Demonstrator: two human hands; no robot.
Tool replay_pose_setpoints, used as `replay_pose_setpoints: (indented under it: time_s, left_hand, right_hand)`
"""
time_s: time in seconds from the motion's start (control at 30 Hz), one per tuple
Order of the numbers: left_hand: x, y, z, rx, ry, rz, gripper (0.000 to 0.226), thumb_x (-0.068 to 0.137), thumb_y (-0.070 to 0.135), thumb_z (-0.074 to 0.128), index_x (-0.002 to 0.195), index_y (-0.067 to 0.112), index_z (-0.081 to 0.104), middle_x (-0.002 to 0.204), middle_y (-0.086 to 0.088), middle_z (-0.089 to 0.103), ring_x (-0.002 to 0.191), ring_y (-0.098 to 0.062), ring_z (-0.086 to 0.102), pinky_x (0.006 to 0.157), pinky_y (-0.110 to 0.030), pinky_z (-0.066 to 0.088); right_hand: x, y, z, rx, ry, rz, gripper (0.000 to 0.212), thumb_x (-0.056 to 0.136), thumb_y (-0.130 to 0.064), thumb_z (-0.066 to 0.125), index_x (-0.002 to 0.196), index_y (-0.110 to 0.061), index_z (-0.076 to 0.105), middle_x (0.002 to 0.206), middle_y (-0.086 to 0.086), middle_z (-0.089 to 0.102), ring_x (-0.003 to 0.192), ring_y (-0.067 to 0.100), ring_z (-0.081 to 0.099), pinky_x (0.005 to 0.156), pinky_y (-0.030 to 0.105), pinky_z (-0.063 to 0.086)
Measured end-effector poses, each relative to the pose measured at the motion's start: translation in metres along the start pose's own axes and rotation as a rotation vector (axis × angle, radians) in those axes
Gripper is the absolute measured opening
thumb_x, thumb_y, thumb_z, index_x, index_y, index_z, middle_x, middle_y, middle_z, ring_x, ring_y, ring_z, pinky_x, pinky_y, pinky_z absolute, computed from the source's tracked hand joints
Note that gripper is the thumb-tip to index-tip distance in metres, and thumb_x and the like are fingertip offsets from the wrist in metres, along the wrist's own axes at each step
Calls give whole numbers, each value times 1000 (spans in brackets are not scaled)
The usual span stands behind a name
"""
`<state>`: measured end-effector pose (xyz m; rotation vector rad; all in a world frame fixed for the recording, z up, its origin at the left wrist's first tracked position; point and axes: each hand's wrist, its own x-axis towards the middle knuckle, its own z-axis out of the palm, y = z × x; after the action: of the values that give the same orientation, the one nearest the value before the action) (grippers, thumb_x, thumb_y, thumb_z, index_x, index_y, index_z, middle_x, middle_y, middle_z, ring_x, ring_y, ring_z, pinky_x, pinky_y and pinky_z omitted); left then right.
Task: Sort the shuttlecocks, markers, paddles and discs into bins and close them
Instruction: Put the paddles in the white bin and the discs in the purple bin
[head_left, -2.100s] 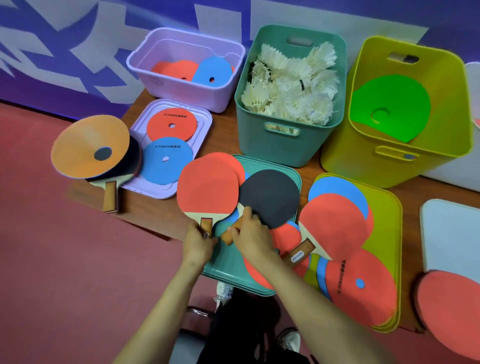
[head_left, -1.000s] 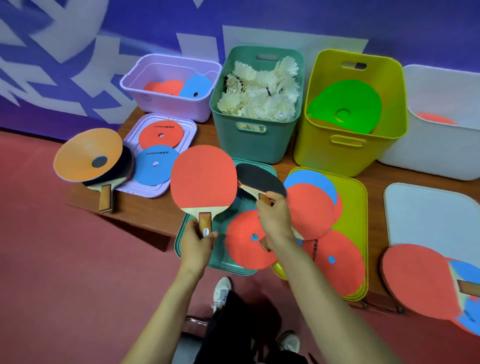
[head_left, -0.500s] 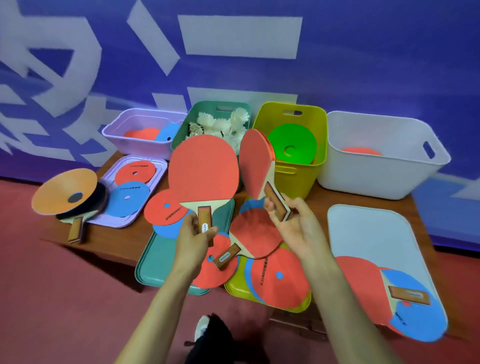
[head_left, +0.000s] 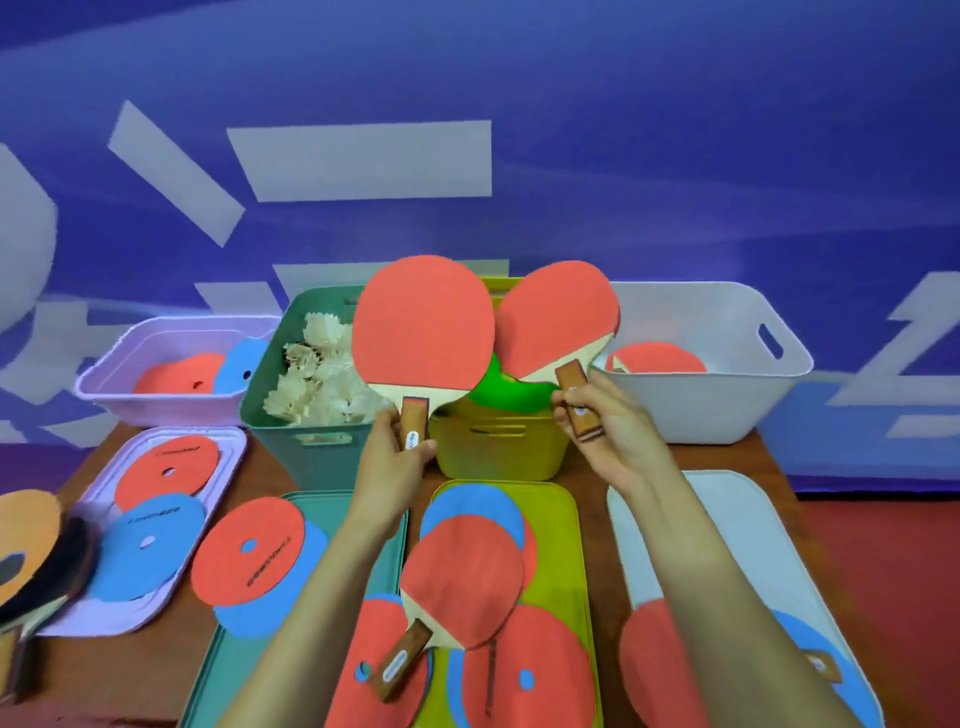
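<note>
Left hand (head_left: 397, 457) grips the wooden handle of a red-faced table-tennis paddle (head_left: 423, 332), blade upright in the air above the lime-yellow plastic bin (head_left: 498, 452). Right hand (head_left: 608, 431) is curled round the handle of a second red-faced paddle (head_left: 558, 317), which is tilted, with its blade just beside the first over the same bin. Right of that bin, a white plastic bin (head_left: 727, 395) holds one red paddle (head_left: 657, 358); left of it, a teal bin (head_left: 311, 447) holds white feather shuttlecocks (head_left: 322, 374); in front, a third red paddle (head_left: 462, 582) lies on the lime-yellow lid (head_left: 566, 545) among flat red and blue discs (head_left: 545, 649).
</note>
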<state>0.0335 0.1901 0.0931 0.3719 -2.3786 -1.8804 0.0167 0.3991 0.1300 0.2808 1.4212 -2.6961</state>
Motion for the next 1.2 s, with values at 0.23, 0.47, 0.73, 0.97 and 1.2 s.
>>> replay_pose_setpoints:
  time_s: [0.23,0.47,0.73,0.97,1.2]
  left_hand:
    - [74,14,52,147,-176,16,40,83,5,63,119,9,47,106,-11,57,89,-25,54,82,-44,46]
    - [101,41,134,164,-278,43,36,83,2,62,113,14,47,100,-9,55,85,-25,53,79,-42,45]
    - [131,52,214,283,-296,14,27,80,2,62,99,15,49,77,-3,50,71,-24,46,66,-36,36]
    - [148,63,263,511,-347,17,22,80,2,58,99,8,50,86,-11,54,83,-32,54,63,-32,32]
    - [161,77,300,714,-480,-11,24,82,5,60,105,3,53,106,-24,60,92,-36,57,60,-29,33]
  right_hand:
    - [64,-31,-50,-685,273,-226,32,81,11,51,92,-19,59,76,7,53,59,13,45,42,11,34]
    - [110,-75,-124,-1267,429,-274,43,78,5,56,118,-10,60,109,17,56,98,32,56,86,34,44]
    - [177,-124,-210,-1729,110,-74,35,79,0,53,106,-19,62,112,8,49,92,28,57,82,40,50]
    - [234,-136,-261,-1885,-365,24,47,83,2,56,123,-23,54,126,-4,47,108,18,52,95,33,44]
    - [264,-134,-290,-1921,-350,267,49,81,1,61,122,-15,41,123,5,39,95,22,50,86,36,46]
